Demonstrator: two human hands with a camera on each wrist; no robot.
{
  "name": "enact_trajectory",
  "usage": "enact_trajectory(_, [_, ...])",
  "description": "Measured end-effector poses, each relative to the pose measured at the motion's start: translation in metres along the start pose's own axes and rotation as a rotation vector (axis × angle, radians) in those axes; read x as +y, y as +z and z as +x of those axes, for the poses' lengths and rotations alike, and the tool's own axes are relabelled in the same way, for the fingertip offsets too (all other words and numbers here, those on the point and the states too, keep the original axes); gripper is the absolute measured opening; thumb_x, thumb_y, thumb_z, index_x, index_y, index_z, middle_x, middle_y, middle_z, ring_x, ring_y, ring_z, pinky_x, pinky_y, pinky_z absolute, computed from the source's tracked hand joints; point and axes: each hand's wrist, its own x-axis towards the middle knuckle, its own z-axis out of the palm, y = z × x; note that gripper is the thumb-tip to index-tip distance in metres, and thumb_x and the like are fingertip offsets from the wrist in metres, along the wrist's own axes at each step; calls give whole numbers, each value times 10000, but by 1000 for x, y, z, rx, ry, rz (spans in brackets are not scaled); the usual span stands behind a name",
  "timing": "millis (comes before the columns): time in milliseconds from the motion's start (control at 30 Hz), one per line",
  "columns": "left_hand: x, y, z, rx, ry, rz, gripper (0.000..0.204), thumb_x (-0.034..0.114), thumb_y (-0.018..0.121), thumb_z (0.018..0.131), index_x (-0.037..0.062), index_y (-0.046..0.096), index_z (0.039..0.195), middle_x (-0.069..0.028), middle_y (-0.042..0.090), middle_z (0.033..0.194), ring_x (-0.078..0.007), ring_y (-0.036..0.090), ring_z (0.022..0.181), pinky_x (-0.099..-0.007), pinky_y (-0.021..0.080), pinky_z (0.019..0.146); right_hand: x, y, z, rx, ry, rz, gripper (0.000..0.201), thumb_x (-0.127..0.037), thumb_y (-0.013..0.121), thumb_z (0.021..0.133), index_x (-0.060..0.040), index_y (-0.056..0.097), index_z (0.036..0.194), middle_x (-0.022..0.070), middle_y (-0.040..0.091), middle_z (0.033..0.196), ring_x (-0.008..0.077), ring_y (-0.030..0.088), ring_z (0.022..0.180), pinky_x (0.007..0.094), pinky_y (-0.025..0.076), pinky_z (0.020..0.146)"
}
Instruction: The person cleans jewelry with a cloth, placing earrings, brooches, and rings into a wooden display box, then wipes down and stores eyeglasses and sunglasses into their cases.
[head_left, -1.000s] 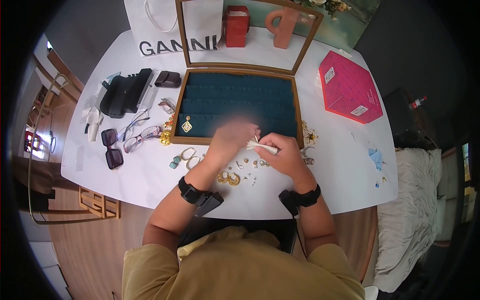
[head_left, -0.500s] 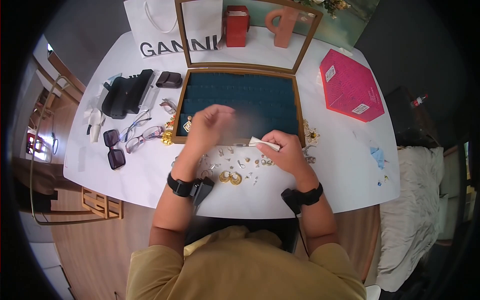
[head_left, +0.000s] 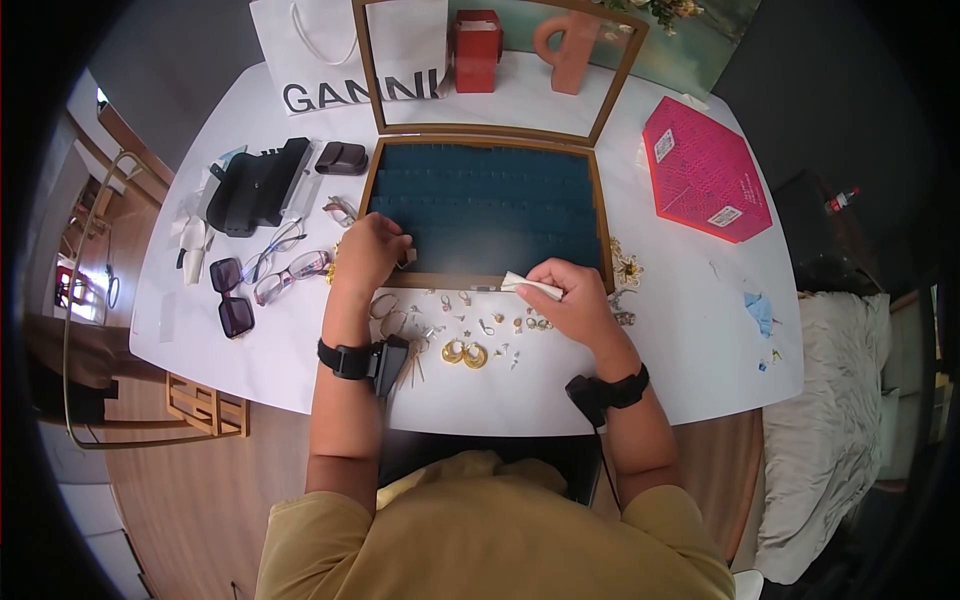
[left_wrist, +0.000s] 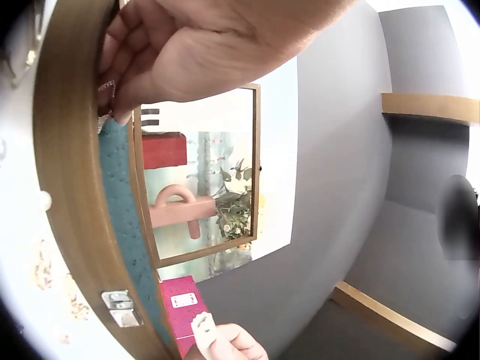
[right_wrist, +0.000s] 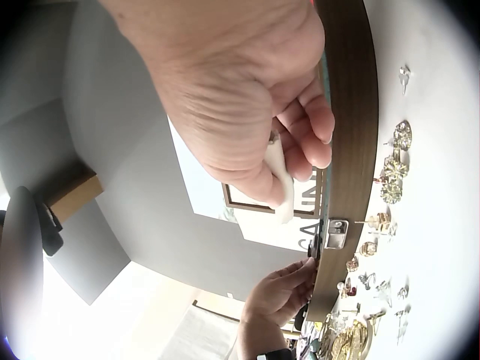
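Note:
In the head view my left hand [head_left: 368,256] is over the front left corner of a wooden jewelry case [head_left: 603,215] lined with dark teal fabric. Its fingertips pinch a small diamond-shaped earring [left_wrist: 106,95], mostly hidden by the fingers, right at the lining. My right hand [head_left: 572,300] stays by the case's front edge, close to the metal clasp [right_wrist: 337,233]. Between thumb and fingers it holds a folded white cloth [head_left: 532,286]. Just in front of the case lie several small earrings and studs, with a pair of gold hoop earrings [head_left: 464,353] among them.
The case's glass lid [head_left: 600,80] stands raised at the back. To the left are sunglasses [head_left: 232,298], clear glasses [head_left: 290,277] and a black case [head_left: 258,185]. A pink box [head_left: 708,170] sits right; a white paper bag [head_left: 300,60] stands behind. A gold flower piece [head_left: 627,267] lies beside the case.
My left hand has moved left, away from the cloth, to the earring at the case's left corner and taken hold of it. The right hand keeps the cloth nearly in place.

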Motion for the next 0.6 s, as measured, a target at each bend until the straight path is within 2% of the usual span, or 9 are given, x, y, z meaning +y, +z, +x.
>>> enact_trajectory(33, [3, -1, -1, 9, -19, 11, 183, 138, 737, 761, -1, 665, 856, -133, 694, 739, -258, 688, 706, -348, 524, 674, 0, 0, 0, -2, 1, 2, 138, -103, 734, 823, 3, 646, 823, 34, 661, 700, 43, 570, 625, 209, 446, 570])
enact_trajectory(133, [-3, 1, 2, 46, 23, 73, 133, 99, 732, 782, -9, 675, 833, -88, 690, 712, -166, 664, 644, -288, 502, 596, 2, 1, 0, 17, -33, 9, 181, -163, 737, 827, -1, 657, 830, 59, 647, 670, 80, 557, 570, 235, 435, 534])
enact_trajectory(333, [5, 3, -5, 124, 53, 164, 147, 151, 767, 751, 30, 702, 804, -101, 695, 718, -210, 662, 621, -316, 509, 610, 1, 0, 0, 15, -24, 4, 180, -163, 738, 827, -1, 657, 829, 66, 657, 685, 80, 568, 578, 232, 438, 535])
enact_trajectory(600, [11, 1, -9, 93, 1, 357, 188, 250, 740, 787, 78, 747, 861, -107, 707, 747, -252, 683, 684, -350, 521, 655, -2, 0, 0, 5, -10, -3, 150, -120, 737, 823, 2, 650, 826, 44, 659, 700, 60, 570, 609, 218, 446, 558])
